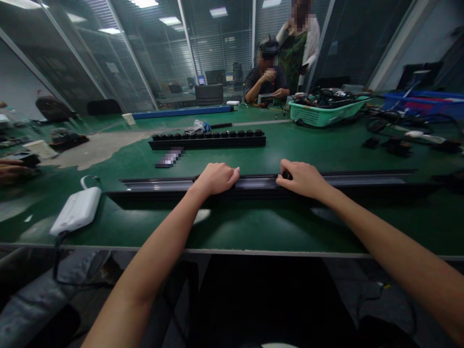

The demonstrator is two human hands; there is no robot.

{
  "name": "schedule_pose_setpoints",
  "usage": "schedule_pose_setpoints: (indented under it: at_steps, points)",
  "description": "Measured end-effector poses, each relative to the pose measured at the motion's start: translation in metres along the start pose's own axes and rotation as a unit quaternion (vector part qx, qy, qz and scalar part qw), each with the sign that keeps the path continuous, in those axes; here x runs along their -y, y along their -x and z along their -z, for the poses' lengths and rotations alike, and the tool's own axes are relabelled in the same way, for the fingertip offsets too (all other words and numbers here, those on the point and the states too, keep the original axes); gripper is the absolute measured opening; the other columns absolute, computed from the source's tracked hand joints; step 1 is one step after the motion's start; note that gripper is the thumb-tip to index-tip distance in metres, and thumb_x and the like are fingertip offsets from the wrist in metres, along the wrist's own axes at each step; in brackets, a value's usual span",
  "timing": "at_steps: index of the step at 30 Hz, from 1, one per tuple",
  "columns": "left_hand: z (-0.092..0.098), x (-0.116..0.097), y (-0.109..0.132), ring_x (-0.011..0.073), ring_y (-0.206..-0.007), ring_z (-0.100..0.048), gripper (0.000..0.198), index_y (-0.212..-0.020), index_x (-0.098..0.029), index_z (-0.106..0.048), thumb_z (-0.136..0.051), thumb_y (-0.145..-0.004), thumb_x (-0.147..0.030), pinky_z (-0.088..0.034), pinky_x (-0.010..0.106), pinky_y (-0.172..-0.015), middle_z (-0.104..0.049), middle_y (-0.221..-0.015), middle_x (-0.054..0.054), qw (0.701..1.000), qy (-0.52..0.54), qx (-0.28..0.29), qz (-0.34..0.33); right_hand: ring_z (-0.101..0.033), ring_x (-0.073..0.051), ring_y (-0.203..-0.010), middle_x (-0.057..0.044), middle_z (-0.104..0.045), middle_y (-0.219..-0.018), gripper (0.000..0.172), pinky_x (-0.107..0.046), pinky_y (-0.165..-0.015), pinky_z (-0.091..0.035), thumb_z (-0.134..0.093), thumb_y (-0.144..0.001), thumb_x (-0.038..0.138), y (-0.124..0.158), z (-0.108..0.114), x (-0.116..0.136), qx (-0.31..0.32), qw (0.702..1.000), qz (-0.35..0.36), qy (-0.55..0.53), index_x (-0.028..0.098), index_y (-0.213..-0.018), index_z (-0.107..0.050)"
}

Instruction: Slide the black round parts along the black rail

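A long black channel rail with a pale grey inner strip lies lengthwise on the green table in front of me. My left hand is closed over the rail left of its middle, thumb pointing right, its fingertips hidden behind the hand. Farther right, my right hand curls at the rail with thumb and forefinger round a small dark piece. How that piece sits against the rail cannot be made out. Beyond the rail is a black bar topped with a row of black round parts.
A phone lies behind the rail. Left of it sits a white power bank with a cable. A green basket of cables and a blue basket stand at back right. Two people are across the table.
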State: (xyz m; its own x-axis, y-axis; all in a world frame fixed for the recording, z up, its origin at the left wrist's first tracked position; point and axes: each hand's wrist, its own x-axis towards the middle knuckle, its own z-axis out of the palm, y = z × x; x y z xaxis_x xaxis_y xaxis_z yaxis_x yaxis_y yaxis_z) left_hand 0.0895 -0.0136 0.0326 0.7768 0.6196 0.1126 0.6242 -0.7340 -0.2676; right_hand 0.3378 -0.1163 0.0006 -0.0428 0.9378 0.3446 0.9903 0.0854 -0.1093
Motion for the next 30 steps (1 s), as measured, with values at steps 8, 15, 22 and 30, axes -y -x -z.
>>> schedule_pose_setpoints:
  at_steps: [8,15,22,30]
  points:
    - [-0.0023,0.0011,-0.001,0.0264,-0.083,-0.068,0.076,-0.089,-0.014,-0.074,-0.007,-0.098,-0.049,-0.041,0.034,-0.068,-0.073,-0.09,0.016,1.0,0.001,-0.002,-0.004,-0.052,-0.019,-0.065,-0.006,-0.063,-0.078,0.022,-0.028,-0.056,-0.026,-0.046,-0.084,0.042,-0.0024,0.0023,-0.0032,0.027,1.0,0.006,0.008,0.022,-0.089,-0.05]
    - [-0.0014,0.0004,-0.0005,0.0275,-0.083,-0.068,0.076,-0.089,-0.014,-0.075,-0.007,-0.098,-0.048,-0.042,0.035,-0.068,-0.072,-0.09,0.017,1.0,0.0,-0.003,-0.005,-0.054,-0.021,-0.066,-0.006,-0.064,-0.077,0.022,-0.029,-0.058,-0.026,-0.044,-0.085,0.042,0.0027,0.008,-0.004,0.032,0.999,-0.004,0.033,0.022,-0.089,-0.051]
    - [-0.0018,0.0013,-0.0004,0.0275,-0.083,-0.068,0.076,-0.089,-0.014,-0.075,-0.007,-0.098,-0.048,-0.042,0.035,-0.068,-0.072,-0.09,0.017,1.0,0.002,-0.005,-0.007,-0.055,-0.02,-0.066,-0.006,-0.064,-0.076,0.023,-0.029,-0.058,-0.027,-0.044,-0.084,0.042,0.0032,0.007,-0.0065,0.027,0.999,-0.007,0.03,0.022,-0.089,-0.052]
    - [-0.0022,0.0022,-0.0004,0.0292,-0.082,-0.068,0.077,-0.088,-0.013,-0.074,-0.005,-0.098,-0.046,-0.039,0.035,-0.063,-0.072,-0.089,0.017,1.0,-0.019,-0.004,-0.014,-0.055,-0.02,-0.067,-0.005,-0.063,-0.076,0.021,-0.028,-0.057,-0.027,-0.043,-0.084,0.042,0.0028,0.0081,-0.007,0.03,0.999,-0.009,0.038,0.022,-0.088,-0.049]
